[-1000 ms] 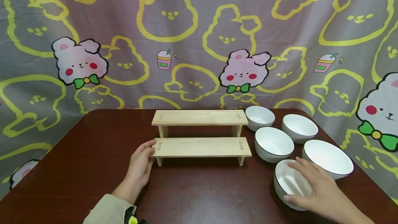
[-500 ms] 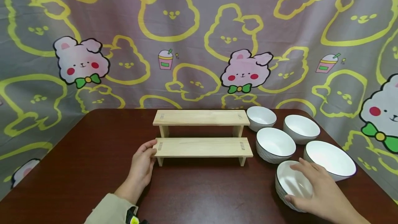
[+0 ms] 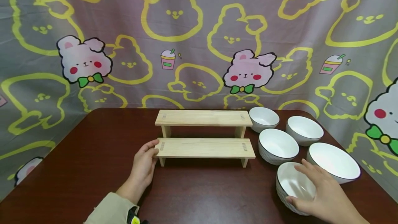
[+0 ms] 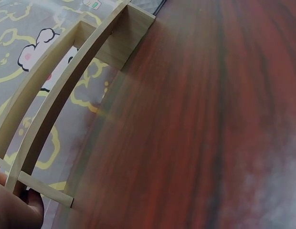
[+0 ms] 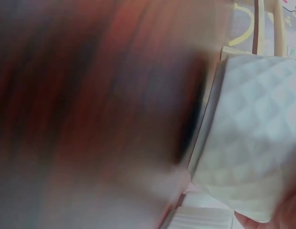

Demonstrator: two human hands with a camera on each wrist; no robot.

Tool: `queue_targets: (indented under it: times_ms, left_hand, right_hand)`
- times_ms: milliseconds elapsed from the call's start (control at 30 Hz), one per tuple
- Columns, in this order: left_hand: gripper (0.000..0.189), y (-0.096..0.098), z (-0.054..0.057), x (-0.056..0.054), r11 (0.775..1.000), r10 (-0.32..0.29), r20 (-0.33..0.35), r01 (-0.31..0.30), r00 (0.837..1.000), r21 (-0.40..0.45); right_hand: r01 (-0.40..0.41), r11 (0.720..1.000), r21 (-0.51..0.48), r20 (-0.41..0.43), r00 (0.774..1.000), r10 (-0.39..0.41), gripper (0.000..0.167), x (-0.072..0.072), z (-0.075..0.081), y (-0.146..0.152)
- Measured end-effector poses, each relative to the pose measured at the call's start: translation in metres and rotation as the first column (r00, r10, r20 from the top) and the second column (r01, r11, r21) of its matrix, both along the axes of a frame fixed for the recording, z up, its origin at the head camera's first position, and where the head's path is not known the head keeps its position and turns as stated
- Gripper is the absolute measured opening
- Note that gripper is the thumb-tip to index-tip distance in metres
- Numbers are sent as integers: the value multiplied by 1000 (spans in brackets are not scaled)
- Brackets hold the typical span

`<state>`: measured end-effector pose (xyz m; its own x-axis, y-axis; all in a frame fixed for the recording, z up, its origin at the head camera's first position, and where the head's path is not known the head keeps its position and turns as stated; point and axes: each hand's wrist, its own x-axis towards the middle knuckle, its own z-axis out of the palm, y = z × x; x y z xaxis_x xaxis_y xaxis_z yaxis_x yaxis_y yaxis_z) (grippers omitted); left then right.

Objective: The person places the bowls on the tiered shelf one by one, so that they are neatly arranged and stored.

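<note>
My left hand [image 3: 145, 163] grips the left end of a pale two-tier wooden shelf stand, at its lower board [image 3: 205, 148]. In the left wrist view the thumb [image 4: 36, 202] sits under that board, beside a leg. On the right, my right hand [image 3: 323, 191] spans a white bowl [image 3: 290, 179] with a dark rim, thumb at the near side and fingers at the far side. The bowl stands upright, its right part hidden by the hand. In the right wrist view its quilted outer wall [image 5: 253, 124] shows between fingertips at the top and bottom.
Behind the held bowl stand several more white bowls: one large [image 3: 334, 160], one in the middle [image 3: 278, 144], one at the right [image 3: 304, 129] and one near the upper board [image 3: 263, 117]. The dark brown table [image 3: 93, 155] meets a patterned curtain [image 3: 192, 44].
The head view has turned slightly, so the scene sits a little further right. Both hands keep their places at the stand and the bowl.
</note>
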<state>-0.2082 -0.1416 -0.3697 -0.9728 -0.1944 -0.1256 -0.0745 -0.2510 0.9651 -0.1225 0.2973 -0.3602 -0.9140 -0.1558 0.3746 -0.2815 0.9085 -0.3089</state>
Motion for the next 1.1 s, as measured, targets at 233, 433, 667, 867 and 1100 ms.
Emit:
queue_targets:
  times_ms: [233,433,667,867,1100]
  left_hand:
    - [41,0,1,1,1000,-3,-3,3,1000,-9]
    - [41,-1,1,2,1000,2,-3,-2,1000,-13]
    - [42,0,-1,2,1000,-2,-11,2,1000,-12]
    - [43,0,-1,2,1000,-3,-17,3,1000,-16]
    - [43,0,-1,3,1000,-2,-21,1,1000,-19]
  right_hand:
    - [-29,999,-15,-65,998,28,77,2,2,-3]
    - [-56,998,-25,-107,993,53,76,3,13,-8]
    - [-58,998,-10,-171,984,55,75,0,26,-16]
    - [-71,997,24,-238,968,74,75,-5,41,-22]
    - [-103,993,50,-271,956,113,75,-11,55,-31]
